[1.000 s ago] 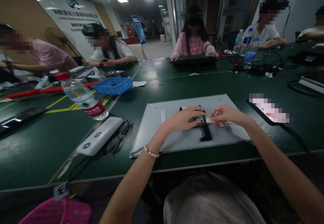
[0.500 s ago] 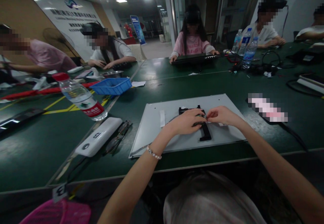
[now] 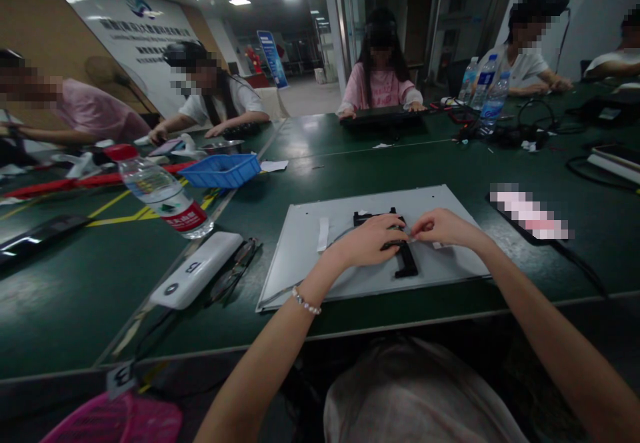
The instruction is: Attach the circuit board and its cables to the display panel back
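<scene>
A black plastic part [image 3: 407, 261], roughly T-shaped with a long crosspiece, lies on a pale grey board [image 3: 285, 276]. My left hand [image 3: 367, 239] is curled over its middle, fingers and thumb gripping it and hiding much of it. Just right of the part, my right hand [image 3: 445, 231] is closed in a pinch close to the left fingertips. Whatever sits in that pinch is too small to make out. A thin grey cable [image 3: 345, 233] runs under my left hand, and a white strip [image 3: 323, 235] lies left of it on the board.
Left of the board are eyeglasses [image 3: 235, 269], a white power bank [image 3: 197, 271], a water bottle [image 3: 167, 196] and a blue tray [image 3: 223, 171]. A phone [image 3: 527, 216] with a cable lies to the right. Several people sit around the green table [image 3: 320, 156].
My right hand has shifted very slightly at its pinch; my left hand stays on the black part. Across the table, a person at the left has reached an arm out.
</scene>
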The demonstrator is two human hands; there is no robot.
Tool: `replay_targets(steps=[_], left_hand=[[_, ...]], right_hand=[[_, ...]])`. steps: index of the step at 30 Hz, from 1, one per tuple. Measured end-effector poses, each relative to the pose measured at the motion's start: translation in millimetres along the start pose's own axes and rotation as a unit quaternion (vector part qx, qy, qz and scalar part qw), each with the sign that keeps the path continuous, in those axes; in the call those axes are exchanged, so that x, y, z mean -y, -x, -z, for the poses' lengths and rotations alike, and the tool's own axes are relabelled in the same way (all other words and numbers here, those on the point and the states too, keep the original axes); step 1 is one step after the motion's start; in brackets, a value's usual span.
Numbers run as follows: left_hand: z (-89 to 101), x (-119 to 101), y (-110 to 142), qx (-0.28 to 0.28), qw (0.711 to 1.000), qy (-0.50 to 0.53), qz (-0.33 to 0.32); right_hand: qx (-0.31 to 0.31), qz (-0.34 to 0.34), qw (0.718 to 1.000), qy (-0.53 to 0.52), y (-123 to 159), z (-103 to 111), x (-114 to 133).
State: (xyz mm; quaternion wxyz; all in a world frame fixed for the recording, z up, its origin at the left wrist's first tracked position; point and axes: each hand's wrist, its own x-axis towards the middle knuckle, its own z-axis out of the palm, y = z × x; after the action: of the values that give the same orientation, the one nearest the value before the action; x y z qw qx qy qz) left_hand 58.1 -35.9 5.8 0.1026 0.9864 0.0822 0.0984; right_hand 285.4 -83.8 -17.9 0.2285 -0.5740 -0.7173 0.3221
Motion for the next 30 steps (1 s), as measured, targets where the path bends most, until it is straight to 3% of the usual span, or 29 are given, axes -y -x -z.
replay_targets(steps=[8,13,23,26,30], left_hand=[[-2.6,1.8,-1.0,-0.008,1.0,-0.003,-0.006],[-0.6,1.7,0.3,-0.003,1.0,0.005,0.0],[8.3,1.0,1.1,-0.024,0.999,0.026,0.011],[19.2,6.9,4.1,-0.055,0.997,0.004,0.054],[30.6,26.6,15.0,-0.119,0.976,-0.058,0.174]], right_hand=[[0.015,0.024,1.0,0.002,-0.6,0.3,0.8],[-0.029,-0.006,0.999,0.017,-1.5,3.1,-6.5],[-0.099,0.013,0.995,0.01,-0.6,10.5,-8.1],[-0.112,0.02,0.993,0.017,-1.7,10.2,-10.4],[-0.122,0.032,0.992,0.013,-2.4,10.2,-12.0]])
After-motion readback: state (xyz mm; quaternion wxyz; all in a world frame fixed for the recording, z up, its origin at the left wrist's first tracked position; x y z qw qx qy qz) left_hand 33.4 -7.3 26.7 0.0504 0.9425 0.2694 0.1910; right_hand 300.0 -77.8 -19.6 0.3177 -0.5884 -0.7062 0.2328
